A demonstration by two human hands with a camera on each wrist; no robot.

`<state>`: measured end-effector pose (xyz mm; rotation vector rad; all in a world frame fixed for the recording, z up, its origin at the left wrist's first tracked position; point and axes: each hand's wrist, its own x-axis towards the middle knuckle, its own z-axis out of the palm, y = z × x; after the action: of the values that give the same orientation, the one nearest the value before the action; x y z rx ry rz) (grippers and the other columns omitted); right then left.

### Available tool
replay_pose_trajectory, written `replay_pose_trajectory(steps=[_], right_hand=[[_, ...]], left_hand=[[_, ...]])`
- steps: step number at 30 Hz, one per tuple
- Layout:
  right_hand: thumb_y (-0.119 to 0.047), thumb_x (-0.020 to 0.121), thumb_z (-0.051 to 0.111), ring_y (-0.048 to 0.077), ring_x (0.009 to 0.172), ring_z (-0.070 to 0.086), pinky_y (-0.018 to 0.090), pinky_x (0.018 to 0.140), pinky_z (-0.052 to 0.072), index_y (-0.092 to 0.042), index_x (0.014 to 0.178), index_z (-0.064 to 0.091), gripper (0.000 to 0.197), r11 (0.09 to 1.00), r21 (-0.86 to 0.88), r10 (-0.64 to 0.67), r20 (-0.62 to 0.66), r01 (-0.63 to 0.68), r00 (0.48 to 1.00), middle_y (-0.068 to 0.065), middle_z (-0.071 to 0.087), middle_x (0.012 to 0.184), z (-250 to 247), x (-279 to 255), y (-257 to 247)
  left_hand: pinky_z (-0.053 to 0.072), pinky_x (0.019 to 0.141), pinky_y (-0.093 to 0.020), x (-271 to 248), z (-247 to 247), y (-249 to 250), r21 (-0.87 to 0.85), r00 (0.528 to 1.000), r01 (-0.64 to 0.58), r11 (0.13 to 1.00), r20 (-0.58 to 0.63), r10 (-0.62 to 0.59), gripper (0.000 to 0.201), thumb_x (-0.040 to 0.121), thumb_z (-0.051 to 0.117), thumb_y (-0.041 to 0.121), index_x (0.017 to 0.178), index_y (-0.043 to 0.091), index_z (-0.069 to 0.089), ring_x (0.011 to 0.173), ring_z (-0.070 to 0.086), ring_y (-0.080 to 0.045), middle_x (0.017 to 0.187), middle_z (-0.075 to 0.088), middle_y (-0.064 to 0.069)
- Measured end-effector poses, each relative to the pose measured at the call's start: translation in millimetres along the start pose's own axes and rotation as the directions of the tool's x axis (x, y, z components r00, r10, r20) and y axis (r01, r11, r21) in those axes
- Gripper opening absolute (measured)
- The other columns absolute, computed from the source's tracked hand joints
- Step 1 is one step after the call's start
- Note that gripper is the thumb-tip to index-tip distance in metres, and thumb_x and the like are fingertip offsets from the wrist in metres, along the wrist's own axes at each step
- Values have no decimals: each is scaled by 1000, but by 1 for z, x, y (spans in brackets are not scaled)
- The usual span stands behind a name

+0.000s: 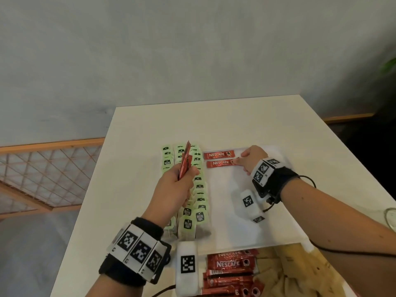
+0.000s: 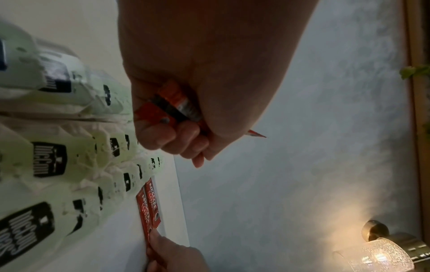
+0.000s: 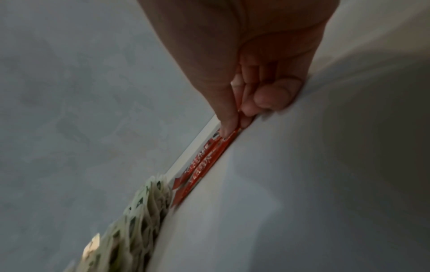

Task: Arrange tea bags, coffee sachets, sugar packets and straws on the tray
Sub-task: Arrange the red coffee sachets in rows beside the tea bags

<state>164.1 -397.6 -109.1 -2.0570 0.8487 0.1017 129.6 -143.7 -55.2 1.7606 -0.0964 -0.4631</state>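
A flat white tray [image 1: 246, 221] lies on the table. Rows of green tea bags [image 1: 200, 198] fill its left side. Two red coffee sachets lie side by side at its far edge. My right hand [image 1: 239, 160] pinches the right end of the nearer sachet [image 1: 220, 163], just below the far sachet [image 1: 218, 155]; the right wrist view shows thumb and fingers [image 3: 246, 108] closed on that sachet's end [image 3: 209, 162]. My left hand [image 1: 188, 174] grips a bundle of red sachets [image 1: 185, 161] upright above the tea bags, with the bundle [image 2: 177, 103] inside its curled fingers.
A pile of red sachets [image 1: 231, 273] and beige packets [image 1: 285, 269] lie at the table's near edge. The white table [image 1: 139, 146] ends close to the tray's left. A wooden lattice rail [image 1: 42, 168] stands left, a glass rim [image 1: 390, 217] at far right.
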Motion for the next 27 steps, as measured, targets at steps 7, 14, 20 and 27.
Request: replay_pose_trajectory(steps=[7, 14, 20, 27], right_hand=[[-18, 78, 81, 15, 65, 55, 33, 76, 54, -21, 75, 60, 21, 997, 76, -18, 27, 16, 999, 3, 62, 81, 12, 10, -10], [-25, 77, 81, 17, 62, 55, 36, 72, 53, -17, 77, 65, 18, 998, 58, -42, 50, 39, 998, 3, 62, 73, 18, 14, -13], [-39, 77, 79, 16, 65, 54, 35, 70, 50, -22, 79, 57, 28, 994, 31, -105, -47, 107, 993, -1, 60, 80, 3, -14, -13], [-30, 90, 66, 10, 62, 56, 23, 59, 48, -12, 100, 74, 21, 888, 389, -353, 240, 243, 904, -2, 69, 85, -18, -107, -12]], left_hand=[[35, 43, -24, -2, -2, -3, 3, 1000, 12, 1000, 18, -12, 26, 98, 54, 30, 103, 6, 61, 43, 37, -8, 54, 41, 9], [36, 43, -26, -9, -6, -3, -2, 996, 63, 998, 62, -63, 29, 100, 53, 33, 102, 5, 56, 42, 40, -11, 54, 47, 7], [41, 41, -24, -22, -8, 5, -60, 912, 239, 969, 357, -203, 34, 98, 52, 42, 92, 9, 57, 41, 40, -13, 57, 47, 1], [26, 35, -17, -36, 9, 8, 39, 795, 320, 947, 533, -290, 31, 98, 52, 42, 86, 14, 57, 37, 29, -7, 57, 34, 4]])
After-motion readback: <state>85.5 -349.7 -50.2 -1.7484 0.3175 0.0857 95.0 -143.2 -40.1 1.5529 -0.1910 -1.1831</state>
